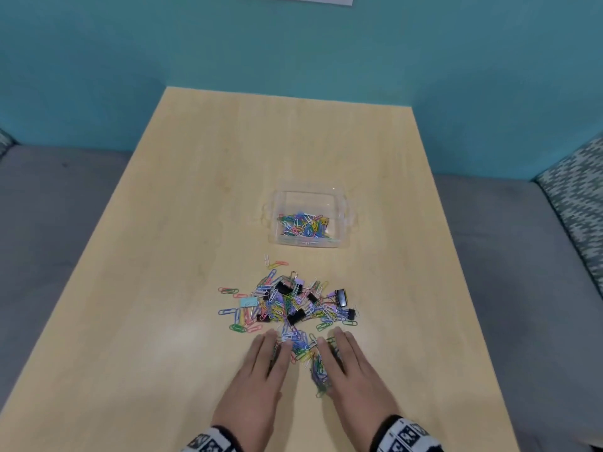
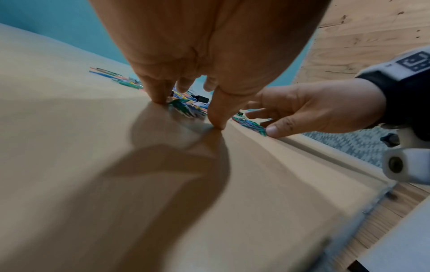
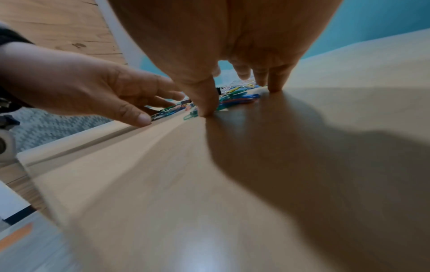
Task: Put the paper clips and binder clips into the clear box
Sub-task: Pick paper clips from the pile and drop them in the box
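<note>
A heap of coloured paper clips [image 1: 287, 308] mixed with black binder clips [image 1: 341, 296] lies on the wooden table [image 1: 182, 223]. Behind it stands the clear box [image 1: 308, 218], with several paper clips in its bottom. My left hand [image 1: 261, 376] and right hand [image 1: 352, 373] lie flat on the table at the heap's near edge, fingers straight and tips down. A small bunch of clips [image 1: 306, 353] sits between them. In the left wrist view my left fingers [image 2: 160, 92] and thumb touch the table around clips [image 2: 184, 107]. In the right wrist view my right thumb and fingers [image 3: 274, 81] bracket clips [image 3: 239, 98].
A teal wall [image 1: 293, 60] rises behind the table. Grey cushioned seats [image 1: 49, 223] flank both sides, with a patterned cushion [image 1: 577, 203] at the right. Bare tabletop [image 1: 195, 164] surrounds the box and heap.
</note>
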### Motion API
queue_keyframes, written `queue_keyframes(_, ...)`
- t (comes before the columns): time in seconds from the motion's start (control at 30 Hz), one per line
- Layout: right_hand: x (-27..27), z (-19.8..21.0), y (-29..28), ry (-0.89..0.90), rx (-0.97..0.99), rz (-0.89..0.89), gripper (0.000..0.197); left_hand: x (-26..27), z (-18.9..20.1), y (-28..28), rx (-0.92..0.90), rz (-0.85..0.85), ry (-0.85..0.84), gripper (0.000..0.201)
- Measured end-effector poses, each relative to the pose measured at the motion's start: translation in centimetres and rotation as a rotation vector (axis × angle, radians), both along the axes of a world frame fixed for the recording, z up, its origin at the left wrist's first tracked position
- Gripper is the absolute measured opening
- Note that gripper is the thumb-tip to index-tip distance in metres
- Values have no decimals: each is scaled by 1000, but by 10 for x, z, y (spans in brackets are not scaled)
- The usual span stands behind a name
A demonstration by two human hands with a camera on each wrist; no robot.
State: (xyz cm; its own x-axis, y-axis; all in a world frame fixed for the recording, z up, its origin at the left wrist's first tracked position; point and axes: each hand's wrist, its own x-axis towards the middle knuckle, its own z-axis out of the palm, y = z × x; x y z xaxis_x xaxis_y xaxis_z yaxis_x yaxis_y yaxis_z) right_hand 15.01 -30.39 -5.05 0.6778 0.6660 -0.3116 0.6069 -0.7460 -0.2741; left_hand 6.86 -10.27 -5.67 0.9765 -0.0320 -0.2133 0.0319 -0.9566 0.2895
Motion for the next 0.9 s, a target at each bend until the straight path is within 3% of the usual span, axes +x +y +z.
queue_keyframes(0.43, 27, 13, 39, -212, -8, 166, 53, 43, 1, 1, 112, -103, -54, 63)
queue_keyframes(0.57, 36, 19, 39, -154, -106, 200, 42, 47, 10, 8, 114, -114, -72, 45)
queue_keyframes(0.73, 50, 34, 40, 12, -135, 226, 49, 55, 14, 19, 125, -135, -43, 48)
queue_keyframes(0.9, 66, 28, 36, 102, -68, 177, 36, 62, 14, 30, 68, -86, -29, 52)
